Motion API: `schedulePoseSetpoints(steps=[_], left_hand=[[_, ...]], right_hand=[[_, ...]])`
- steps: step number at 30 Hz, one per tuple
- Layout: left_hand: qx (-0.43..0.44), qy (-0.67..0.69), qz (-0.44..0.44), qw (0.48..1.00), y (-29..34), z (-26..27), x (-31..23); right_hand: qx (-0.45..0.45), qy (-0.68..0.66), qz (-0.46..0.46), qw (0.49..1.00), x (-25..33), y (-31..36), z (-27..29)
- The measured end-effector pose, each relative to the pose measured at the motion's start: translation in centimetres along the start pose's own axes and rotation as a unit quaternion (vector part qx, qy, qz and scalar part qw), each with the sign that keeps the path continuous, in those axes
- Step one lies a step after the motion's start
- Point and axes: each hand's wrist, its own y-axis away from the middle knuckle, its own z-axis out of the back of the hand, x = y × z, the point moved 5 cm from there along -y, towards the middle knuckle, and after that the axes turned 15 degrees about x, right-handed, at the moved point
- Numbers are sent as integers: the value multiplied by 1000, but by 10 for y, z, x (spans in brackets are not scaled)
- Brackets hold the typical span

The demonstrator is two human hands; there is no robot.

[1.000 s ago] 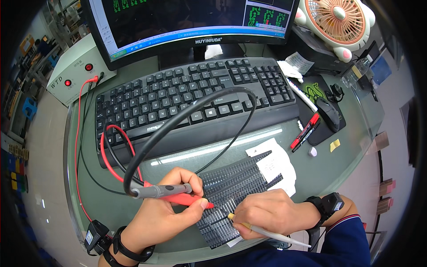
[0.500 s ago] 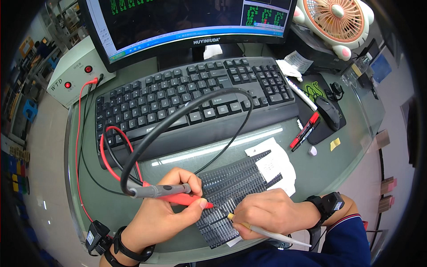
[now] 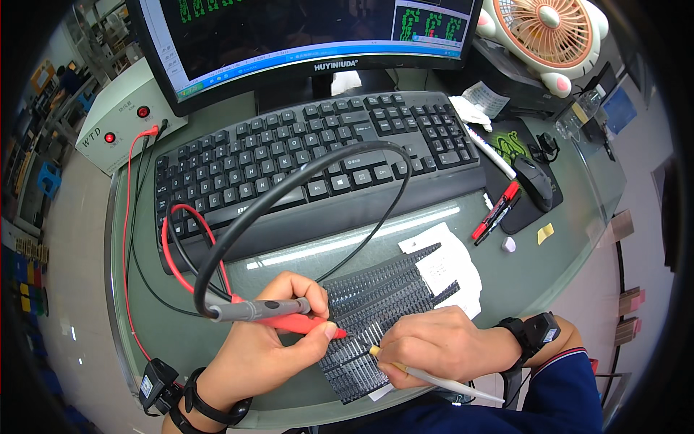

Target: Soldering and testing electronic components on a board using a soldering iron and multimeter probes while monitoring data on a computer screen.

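Note:
My left hand [image 3: 271, 358] is closed around two test probes, a red probe [image 3: 298, 323] and a grey probe [image 3: 249, 311] with a thick black cable. The red tip reaches down to the black ridged carrier strips [image 3: 350, 376], which lie side by side under both hands. My right hand [image 3: 434, 343] is closed on a slim white-handled tool [image 3: 455, 383] with a yellowish end near the strips; its exact kind does not show, and my fingers cover part of it. White paper [image 3: 459, 278] lies partly beneath the strips' right side.
A black keyboard [image 3: 318, 159] spans the desk below a monitor [image 3: 303, 43]. The probe leads run to a white box [image 3: 119, 116] at left. At right are a mouse [image 3: 533, 184], red marker [image 3: 495, 210], white pen [image 3: 491, 152], small fan [image 3: 549, 32] and plastic bottle [image 3: 578, 114].

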Motion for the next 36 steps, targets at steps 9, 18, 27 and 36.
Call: schedulePoseSetpoints(steps=[9, 18, 27, 36], left_hand=[[-8, -8, -10, 1000, -3, 0, -1], [-15, -12, -38, 999, -1, 3, -1], [-10, 4, -38, 999, 2, -1, 0], [0, -6, -10, 1000, 4, -7, -4]], right_hand=[[23, 12, -5, 1000, -2, 0, 1], [-5, -104, -66, 992, -18, 4, 63], [-96, 239, -138, 956, -98, 11, 120], [-137, 225, -148, 953, -83, 13, 119]])
